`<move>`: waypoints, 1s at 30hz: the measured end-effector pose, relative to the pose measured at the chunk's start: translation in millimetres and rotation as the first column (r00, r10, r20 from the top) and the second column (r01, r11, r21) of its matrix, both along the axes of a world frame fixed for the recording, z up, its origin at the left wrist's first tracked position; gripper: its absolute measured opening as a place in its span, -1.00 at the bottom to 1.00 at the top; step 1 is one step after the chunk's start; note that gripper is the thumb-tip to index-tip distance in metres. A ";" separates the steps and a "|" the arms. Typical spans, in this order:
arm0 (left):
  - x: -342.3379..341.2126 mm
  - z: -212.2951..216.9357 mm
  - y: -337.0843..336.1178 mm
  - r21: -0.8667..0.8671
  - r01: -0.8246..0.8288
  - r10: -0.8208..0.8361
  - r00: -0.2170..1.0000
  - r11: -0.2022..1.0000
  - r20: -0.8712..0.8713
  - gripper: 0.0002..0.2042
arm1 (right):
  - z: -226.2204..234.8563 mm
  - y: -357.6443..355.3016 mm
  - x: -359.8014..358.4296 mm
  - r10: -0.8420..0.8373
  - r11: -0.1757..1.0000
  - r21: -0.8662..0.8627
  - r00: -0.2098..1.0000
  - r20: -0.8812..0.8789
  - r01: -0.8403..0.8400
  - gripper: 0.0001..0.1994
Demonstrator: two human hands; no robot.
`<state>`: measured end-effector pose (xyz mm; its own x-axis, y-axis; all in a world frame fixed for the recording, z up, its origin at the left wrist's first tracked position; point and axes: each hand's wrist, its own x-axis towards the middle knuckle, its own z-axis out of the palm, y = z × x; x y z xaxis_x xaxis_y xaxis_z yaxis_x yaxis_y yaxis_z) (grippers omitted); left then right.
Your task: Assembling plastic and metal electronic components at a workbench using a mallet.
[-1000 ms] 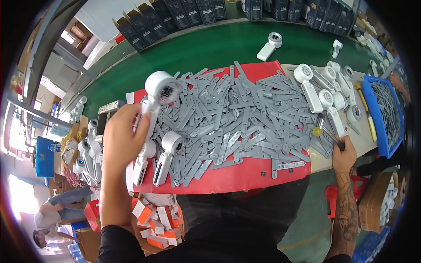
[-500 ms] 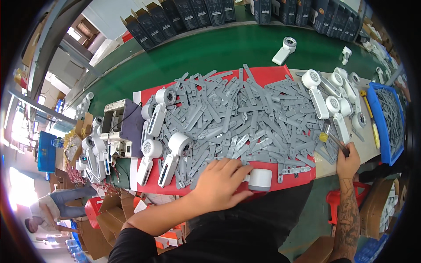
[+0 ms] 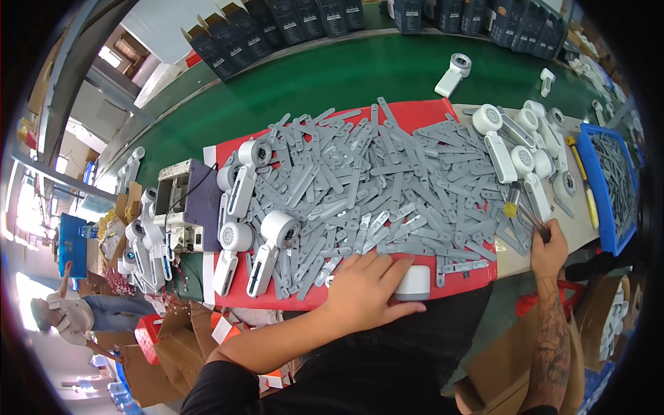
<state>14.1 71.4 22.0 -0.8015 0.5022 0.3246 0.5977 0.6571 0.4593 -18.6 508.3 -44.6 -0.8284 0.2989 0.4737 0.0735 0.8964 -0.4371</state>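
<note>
My left hand (image 3: 366, 290) is closed over a white handheld fan (image 3: 416, 281) lying sideways at the near edge of the red mat (image 3: 312, 299). Its thumb runs along the near side of the round fan head, and the palm hides most of the handle. My right hand (image 3: 548, 250) grips the dark handle of a small hammer (image 3: 531, 216), whose yellow-faced head points to the far left, over the beige board. Flat grey plastic strips (image 3: 373, 180) lie in a wide loose pile just beyond my left hand.
White fans stand left (image 3: 266, 252) and right (image 3: 523, 162) of the pile. A purple-and-white machine (image 3: 197, 204) is at left. A blue bin (image 3: 600, 190) of grey strips and a yellow-handled tool (image 3: 583, 181) are at right. Dark boxes (image 3: 273, 34) line the back. Another person (image 3: 72, 315) is far left.
My left hand has shifted right and closed round the fan, its thumb now along the fan head. The right hand keeps its grip on the hammer. The person at far left has raised an arm.
</note>
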 end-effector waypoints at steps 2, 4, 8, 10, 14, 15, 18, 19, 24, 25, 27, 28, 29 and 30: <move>-11.9 3.1 -8.6 0.106 0.000 0.001 1.000 0.994 -0.004 -0.48 | 5.0 -5.6 -1.6 -0.021 0.999 0.031 0.998 0.054 0.019 -0.75; -30.8 7.6 -24.6 0.200 -0.059 0.051 0.998 0.978 0.044 -0.64 | 3.6 -3.5 -0.4 -0.031 0.998 0.048 0.999 0.043 0.029 -0.75; -79.1 13.1 -66.7 -0.007 -0.178 0.178 0.983 0.984 0.036 -0.73 | 3.6 -7.6 2.5 -0.047 0.998 0.036 0.998 0.033 0.046 -0.74; -89.7 17.2 -76.0 -0.144 -0.282 0.285 0.959 0.949 -0.001 -0.73 | 5.8 -10.0 2.0 -0.048 0.998 0.032 0.999 0.024 0.048 -0.73; -99.2 10.1 -81.7 -0.159 -0.285 0.282 0.959 0.945 -0.037 -0.69 | 9.3 -16.3 2.1 -0.057 0.993 0.104 0.998 0.008 0.056 -0.76; -102.9 8.6 -77.7 -0.204 -0.299 0.300 0.953 0.932 -0.027 -0.67 | 8.1 -12.7 5.3 -0.079 0.989 0.126 0.997 0.022 0.075 -0.79; -111.6 7.3 -55.1 -0.213 -0.213 0.200 0.976 0.954 -0.084 -0.61 | 21.9 -9.3 14.7 -0.154 0.988 0.048 0.963 0.223 0.147 -0.76; -111.2 5.4 -48.6 -0.189 -0.176 0.148 0.977 0.966 -0.157 -0.57 | 28.4 -10.4 16.4 -0.135 0.985 -0.065 0.950 0.280 0.159 -0.74; -69.1 31.9 -68.7 0.119 -0.058 0.065 0.997 0.991 -0.052 -0.58 | 40.8 -51.1 -4.8 -0.143 0.984 -0.114 0.987 -0.072 0.135 -0.77; -65.3 25.6 -60.2 0.138 -0.005 0.012 0.999 0.990 -0.050 -0.58 | 50.1 -70.0 1.2 -0.183 0.969 -0.192 0.976 -0.116 0.159 -0.81; -50.4 13.9 -42.4 0.363 -0.006 -0.065 0.981 0.932 0.184 -0.57 | 57.5 -113.2 25.1 -0.220 0.952 -0.262 0.951 -0.217 0.160 -0.77; -46.1 10.0 -37.3 0.380 -0.039 -0.085 0.949 0.924 0.304 -0.43 | 67.6 -139.8 35.5 -0.164 0.948 -0.307 0.954 -0.252 0.082 -0.77; -33.5 19.0 -14.0 0.471 0.023 -0.174 0.944 0.882 0.280 -0.35 | 73.2 -170.1 49.1 -0.081 0.938 -0.346 0.971 -0.225 -0.002 -0.80; -20.1 28.2 17.9 0.561 0.088 -0.271 0.929 0.823 0.252 -0.27 | 71.7 -194.4 62.8 0.003 0.930 -0.350 0.952 -0.305 -0.115 -0.81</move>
<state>-6.1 89.3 50.1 -0.8170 0.4689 0.3356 0.4480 0.1499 0.8813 44.3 313.9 27.2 -0.6893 0.4500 0.5677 -0.1563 0.6728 -0.7231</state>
